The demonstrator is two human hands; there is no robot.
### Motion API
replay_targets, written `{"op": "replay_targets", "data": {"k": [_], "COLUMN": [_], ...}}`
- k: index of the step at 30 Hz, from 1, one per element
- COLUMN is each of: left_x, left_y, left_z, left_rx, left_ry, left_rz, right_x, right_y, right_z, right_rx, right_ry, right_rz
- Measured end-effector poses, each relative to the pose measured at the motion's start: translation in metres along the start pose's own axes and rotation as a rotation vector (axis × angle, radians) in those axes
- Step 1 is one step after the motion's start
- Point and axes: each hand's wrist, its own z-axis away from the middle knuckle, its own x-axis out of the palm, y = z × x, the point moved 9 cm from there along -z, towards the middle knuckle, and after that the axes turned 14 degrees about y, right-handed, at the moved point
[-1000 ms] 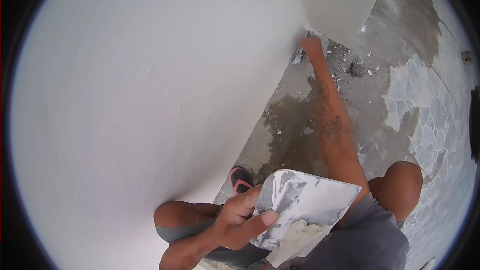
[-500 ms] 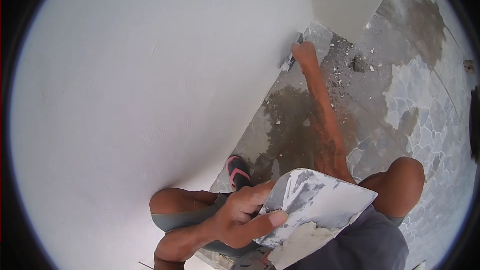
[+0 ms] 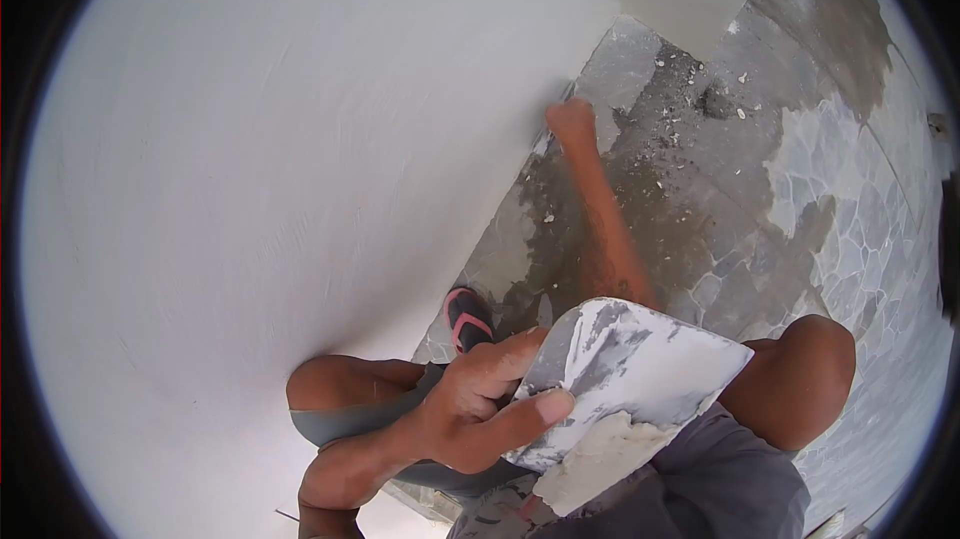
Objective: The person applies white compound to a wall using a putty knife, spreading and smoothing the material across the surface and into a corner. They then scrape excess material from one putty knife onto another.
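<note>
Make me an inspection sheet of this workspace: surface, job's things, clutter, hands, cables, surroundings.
Surface: grey floor with dark, wet-looking patches.
Job's things: flat plate bearing white paste; what seems a flat tool at the wall's foot, mostly hidden.
Clutter: pale crumbs scattered near the corner.
Hands: left hand grips the plate; right hand is closed by the wall.
Cables: nothing seen.
Surroundings: pale wall; sandal with pink straps.
</note>
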Motion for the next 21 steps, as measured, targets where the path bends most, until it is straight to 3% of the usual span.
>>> {"op": "replay_targets", "data": {"k": [3,7,10,12,13,14,15,17,21], "left_x": [-0.009,0.003,0.000,0.000,0.000,-0.002,-0.003,-0.003,0.002], "left_y": [-0.003,0.011,0.009,0.006,0.007,0.009,0.012,0.016,0.020], "left_z": [0.000,0.000,0.000,0.002,0.002,0.003,0.002,0.003,0.004], "left_rx": [-0.041,0.058,0.111,0.112,0.108,0.107,0.106,0.103,0.160], "left_ry": [0.049,-0.009,0.017,0.025,0.012,0.003,-0.023,-0.070,-0.018], "left_rz": [-0.019,0.038,0.077,0.069,0.050,0.032,0.006,-0.036,0.057], "right_x": [-0.032,-0.070,-0.035,0.014,0.012,-0.002,-0.016,-0.033,0.002], "right_y": [-0.003,-0.025,-0.018,0.029,0.007,0.017,0.004,0.001,0.023], "right_z": [-0.005,0.001,-0.002,-0.021,-0.013,-0.010,-0.007,-0.009,-0.020], "right_rx": [0.138,0.251,0.229,0.002,-0.114,0.102,0.131,0.186,0.117], "right_ry": [0.013,-0.027,-0.188,-0.064,0.005,-0.030,-0.015,0.012,-0.067], "right_rz": [-0.112,-0.125,0.066,0.074,0.071,-0.081,-0.086,-0.085,-0.018]}}
